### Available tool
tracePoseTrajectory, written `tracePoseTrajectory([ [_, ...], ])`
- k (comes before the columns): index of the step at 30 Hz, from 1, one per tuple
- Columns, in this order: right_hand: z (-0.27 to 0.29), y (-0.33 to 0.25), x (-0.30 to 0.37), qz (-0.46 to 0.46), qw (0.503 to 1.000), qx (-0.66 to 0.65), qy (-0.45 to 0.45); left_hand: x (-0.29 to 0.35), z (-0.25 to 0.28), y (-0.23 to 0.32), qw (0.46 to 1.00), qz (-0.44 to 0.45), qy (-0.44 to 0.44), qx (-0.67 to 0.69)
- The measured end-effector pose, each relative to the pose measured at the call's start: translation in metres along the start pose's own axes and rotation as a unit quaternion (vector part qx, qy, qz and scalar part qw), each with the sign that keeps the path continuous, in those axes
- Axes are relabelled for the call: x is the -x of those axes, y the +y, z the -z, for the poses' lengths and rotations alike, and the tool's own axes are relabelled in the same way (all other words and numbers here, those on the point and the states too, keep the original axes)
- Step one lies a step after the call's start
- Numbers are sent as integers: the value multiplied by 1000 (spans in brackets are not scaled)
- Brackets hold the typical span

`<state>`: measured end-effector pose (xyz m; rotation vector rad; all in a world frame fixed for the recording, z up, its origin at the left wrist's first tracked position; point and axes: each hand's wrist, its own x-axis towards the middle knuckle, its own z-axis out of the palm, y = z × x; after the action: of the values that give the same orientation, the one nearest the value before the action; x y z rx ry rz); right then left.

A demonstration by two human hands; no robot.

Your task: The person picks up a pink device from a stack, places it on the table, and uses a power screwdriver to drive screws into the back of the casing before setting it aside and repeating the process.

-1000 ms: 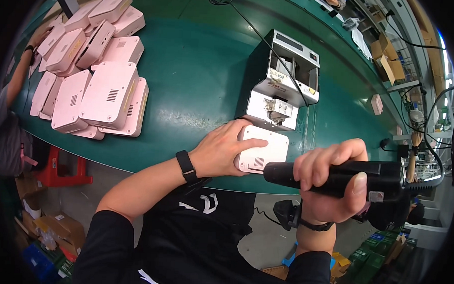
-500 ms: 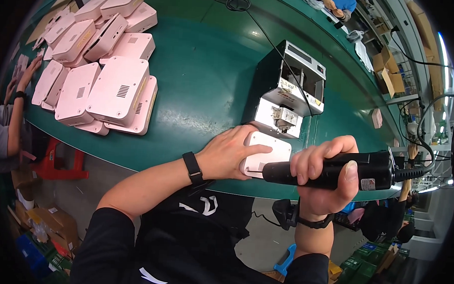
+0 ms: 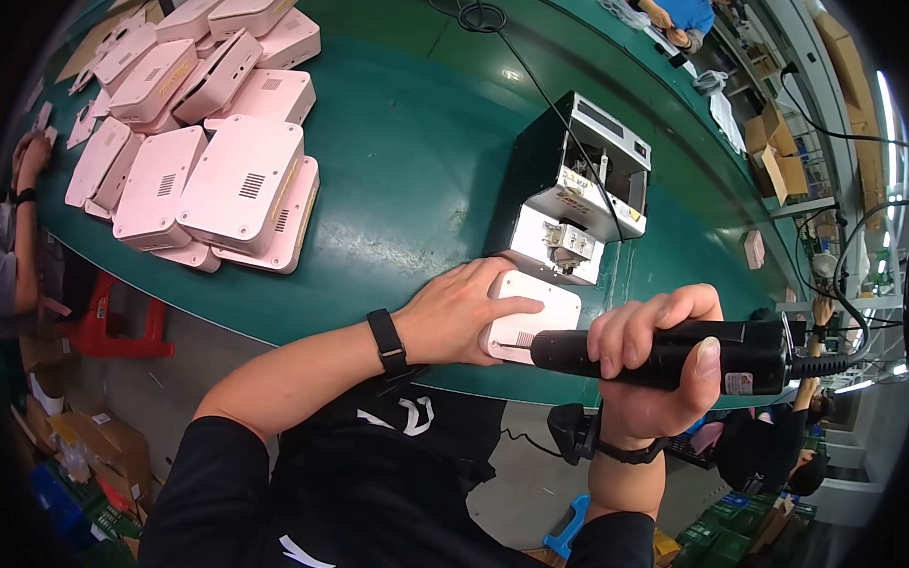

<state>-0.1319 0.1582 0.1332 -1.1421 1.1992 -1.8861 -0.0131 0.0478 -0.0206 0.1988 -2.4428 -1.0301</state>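
My left hand [image 3: 466,310] presses a small white plastic casing [image 3: 549,288] against the green table near its front edge. Its thumb lies across the top face, and the other fingers go round the far left side. In my right hand [image 3: 662,356] is a black corded electric screwdriver [image 3: 743,344], held almost level with the fingers wrapped round its body. Its thin bit reaches the near left corner of the casing, by a slotted vent; the screw itself is too small to make out. Just beyond the casing stands a black and silver screw feeder [image 3: 578,178].
Several pale pink-white casings [image 3: 240,176] are piled at the far left of the green table [image 3: 398,182]. A black cable [image 3: 541,92] hangs across the screw feeder. Co-workers' hands show at the left edge [image 3: 30,159] and the top right. A red stool [image 3: 123,323] stands below the table.
The view has shifted slightly, so the table things sit a little lower. Both my hands keep their grip, with the bit at the same corner. The co-worker's hands at left have drawn back.
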Motion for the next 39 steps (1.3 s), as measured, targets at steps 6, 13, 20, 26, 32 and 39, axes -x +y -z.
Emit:
tracePoseTrajectory([
  [6, -2, 0, 0, -1, 1000, -8, -9, 0, 1, 1, 1000, 1, 2, 3],
  [13, -1, 6, 4, -11, 1000, 5, -14, -1, -1, 0, 1000, -6, 14, 7],
  [20, -2, 7, 6, -10, 1000, 9, -13, 0, 0, -1, 1000, -3, 12, 9],
  [26, 1, 9, 7, -12, 1000, 12, -8, 0, 8, 2, 999, 4, -35, 10],
  [32, 0, 14, 12, -23, 1000, 5, -10, 13, 18, -10, 961, 53, -61, 263],
  [39, -1, 12, 15, -18, 1000, 10, -12, 16, 16, -9, 894, 152, -87, 412],
])
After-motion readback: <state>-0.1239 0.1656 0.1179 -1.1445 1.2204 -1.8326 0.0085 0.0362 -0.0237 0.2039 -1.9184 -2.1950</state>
